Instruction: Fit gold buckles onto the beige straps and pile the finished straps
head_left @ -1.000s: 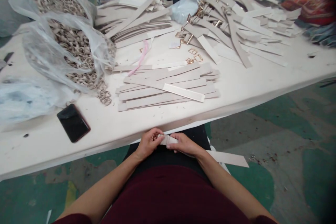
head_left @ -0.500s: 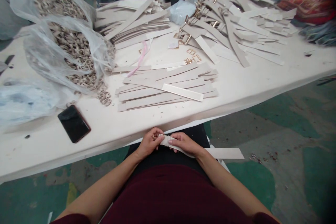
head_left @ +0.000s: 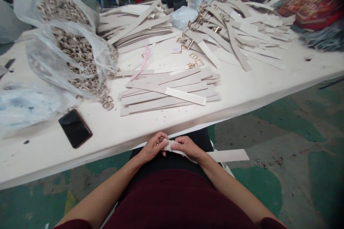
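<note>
The right hand pinches the strap closer to the left hand than a second ago; both grasp it above the lap, concentrating work on that short stretch; a metal piece, perhaps a buckle, is mostly hidden.

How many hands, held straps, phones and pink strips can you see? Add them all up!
Hands: 2, a left hand and a right hand
Held strap: 1
Phone: 1
Pink strip: 1
Total: 5
</note>
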The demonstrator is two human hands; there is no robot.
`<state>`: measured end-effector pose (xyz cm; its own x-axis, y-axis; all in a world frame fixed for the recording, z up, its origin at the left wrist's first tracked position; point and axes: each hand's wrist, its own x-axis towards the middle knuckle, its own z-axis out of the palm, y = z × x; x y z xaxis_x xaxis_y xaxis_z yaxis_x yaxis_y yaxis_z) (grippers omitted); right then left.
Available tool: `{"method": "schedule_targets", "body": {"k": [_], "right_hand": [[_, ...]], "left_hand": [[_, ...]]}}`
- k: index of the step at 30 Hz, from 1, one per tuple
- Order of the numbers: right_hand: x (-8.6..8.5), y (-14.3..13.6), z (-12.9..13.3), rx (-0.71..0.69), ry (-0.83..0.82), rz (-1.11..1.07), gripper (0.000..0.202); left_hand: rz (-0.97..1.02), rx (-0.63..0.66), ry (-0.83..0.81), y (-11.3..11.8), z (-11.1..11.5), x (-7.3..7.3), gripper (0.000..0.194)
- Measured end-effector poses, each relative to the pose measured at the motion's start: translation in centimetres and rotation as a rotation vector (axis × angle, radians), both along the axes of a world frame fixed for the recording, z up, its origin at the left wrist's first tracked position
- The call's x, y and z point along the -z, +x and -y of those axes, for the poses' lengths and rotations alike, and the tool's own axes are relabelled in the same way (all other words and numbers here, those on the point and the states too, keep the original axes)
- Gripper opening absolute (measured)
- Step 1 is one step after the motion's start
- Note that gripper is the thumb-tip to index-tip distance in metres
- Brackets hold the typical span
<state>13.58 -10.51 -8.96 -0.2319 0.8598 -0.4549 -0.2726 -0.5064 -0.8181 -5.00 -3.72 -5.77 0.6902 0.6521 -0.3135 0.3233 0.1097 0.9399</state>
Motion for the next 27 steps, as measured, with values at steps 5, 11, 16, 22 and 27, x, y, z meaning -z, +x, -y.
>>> {"method": "schedule_targets", "body": {"k": [5,11,16,22,27], "right_hand": [[-0.5,0.0,0.1,-0.031,-0.001,-0.047,0.035],[-0.4,-0.1,0.2,-0.091,0.018,-0.024,0.035],[-0.7,0.3,0.3,-0.089,-0.024,-0.031,0.036],[-0.4,0.0,0.0,-0.048,-0.04,-0.063,0.035],[0.0,0.0,0.3,-0.065,-0.035,-0.014,0.035]], "left_hand": [[-0.161,0.289,0.591,-0.4,-0.9,-2.8,0.05],[-0.182,0.429,0.714,0.6,-0.6,-2.9,0.035],[-0.242,0.373,0.684,-1.3,-1.2,-3.1,0.019],[-0.214,0.412,0.69,-0.6,-1.1,-3.4,0.053],[-0.363,0.522,0.724,1.6,-0.7,-3.4,0.034]]}}
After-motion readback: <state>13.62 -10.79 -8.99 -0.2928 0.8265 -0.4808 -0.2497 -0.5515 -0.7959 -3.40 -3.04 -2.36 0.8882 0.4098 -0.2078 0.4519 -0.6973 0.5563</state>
